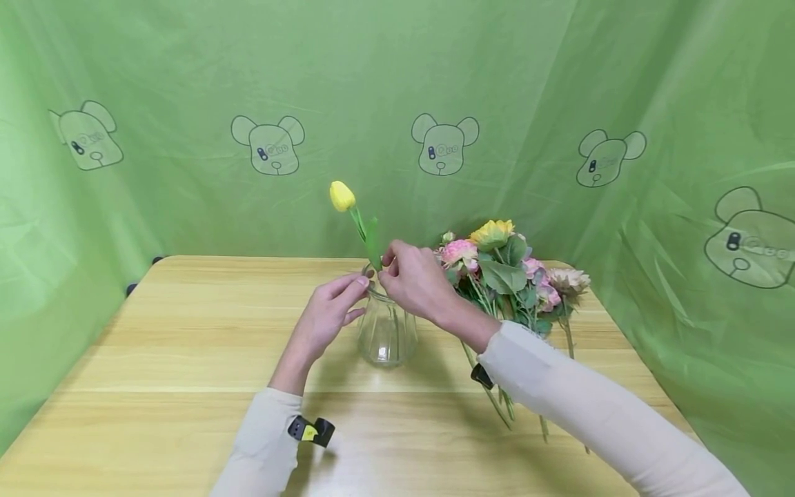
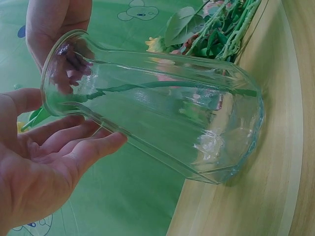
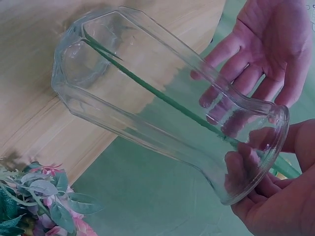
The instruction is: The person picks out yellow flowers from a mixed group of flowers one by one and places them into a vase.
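Right grip below yellow tulip bloom

glass vase: rim partly hidden by right hand | right of vase: flower bouquet, stems partly covered by right sleeve | behind vase: bear print, lettering too small to read

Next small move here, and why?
Probably have the right hand let go of the yellow tulip while the left hand lightly steadies the glass vase: in the wrist views the green stem appears to reach the vase's bottom, and the bloom stands above its mouth, so further pushing looks unnecessary.
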Demonstrator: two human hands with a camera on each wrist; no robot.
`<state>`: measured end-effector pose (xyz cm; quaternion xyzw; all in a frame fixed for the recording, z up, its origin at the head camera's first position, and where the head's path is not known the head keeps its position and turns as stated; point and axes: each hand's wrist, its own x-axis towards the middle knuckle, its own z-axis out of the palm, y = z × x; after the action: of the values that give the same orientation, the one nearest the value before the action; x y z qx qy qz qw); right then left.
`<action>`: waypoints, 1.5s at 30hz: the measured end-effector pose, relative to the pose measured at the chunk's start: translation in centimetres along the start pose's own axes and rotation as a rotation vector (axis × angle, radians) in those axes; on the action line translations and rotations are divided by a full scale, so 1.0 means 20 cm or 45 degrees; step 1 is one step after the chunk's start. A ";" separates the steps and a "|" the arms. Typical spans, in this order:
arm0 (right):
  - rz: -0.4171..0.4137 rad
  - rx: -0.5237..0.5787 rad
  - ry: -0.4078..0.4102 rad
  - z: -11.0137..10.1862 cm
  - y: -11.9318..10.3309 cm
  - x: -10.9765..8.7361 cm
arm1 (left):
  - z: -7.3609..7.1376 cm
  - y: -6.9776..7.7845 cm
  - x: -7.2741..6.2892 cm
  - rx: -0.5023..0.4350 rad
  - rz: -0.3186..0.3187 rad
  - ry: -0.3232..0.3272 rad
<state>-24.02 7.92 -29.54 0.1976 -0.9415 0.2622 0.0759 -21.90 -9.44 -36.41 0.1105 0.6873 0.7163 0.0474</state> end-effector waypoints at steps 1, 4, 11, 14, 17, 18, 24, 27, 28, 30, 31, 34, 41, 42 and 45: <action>0.006 0.006 -0.001 0.00 0.00 0.00 | 0.00 0.00 0.00 -0.002 0.000 0.000; 0.018 0.036 0.007 -0.01 0.00 0.00 | 0.00 0.00 0.00 -0.005 0.002 -0.001; 0.030 0.086 0.078 -0.04 0.01 0.00 | 0.00 0.00 0.00 -0.010 0.014 -0.015; 0.047 0.100 0.097 -0.05 0.01 0.00 | 0.00 0.00 0.00 -0.005 0.016 -0.022; 0.056 0.099 0.123 -0.08 0.03 0.01 | 0.00 0.00 0.00 -0.007 0.011 -0.015; 0.058 0.098 0.130 -0.09 0.03 0.01 | 0.00 0.00 0.00 -0.005 0.012 -0.015; 0.109 0.113 0.148 -0.17 0.10 0.02 | 0.00 -0.01 0.00 -0.002 0.005 -0.010; 0.137 0.098 0.157 -0.21 0.15 0.02 | 0.00 -0.01 0.00 -0.008 0.004 -0.012; 0.145 0.087 0.159 -0.22 0.17 0.02 | 0.00 -0.01 0.00 -0.009 0.005 -0.015; 0.155 0.066 0.170 -0.25 0.21 0.02 | 0.00 -0.01 0.00 -0.008 0.007 -0.019; 0.159 0.048 0.178 -0.26 0.23 0.02 | 0.00 -0.01 0.00 -0.007 0.008 -0.020; 0.175 0.023 0.189 -0.30 0.30 0.02 | 0.00 -0.01 0.00 0.003 0.008 -0.017; 0.260 -0.023 0.240 -0.39 0.43 0.01 | 0.00 0.00 0.00 0.006 0.016 -0.027; 0.266 -0.031 0.250 -0.40 0.45 0.01 | 0.00 0.00 0.00 0.003 0.016 -0.030; 0.285 -0.051 0.280 -0.43 0.51 0.00 | 0.00 0.00 0.00 0.002 0.015 -0.036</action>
<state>-27.83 20.53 -26.95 0.0598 -0.9487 0.2702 0.1526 -21.83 -9.42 -36.49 0.1246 0.6866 0.7144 0.0525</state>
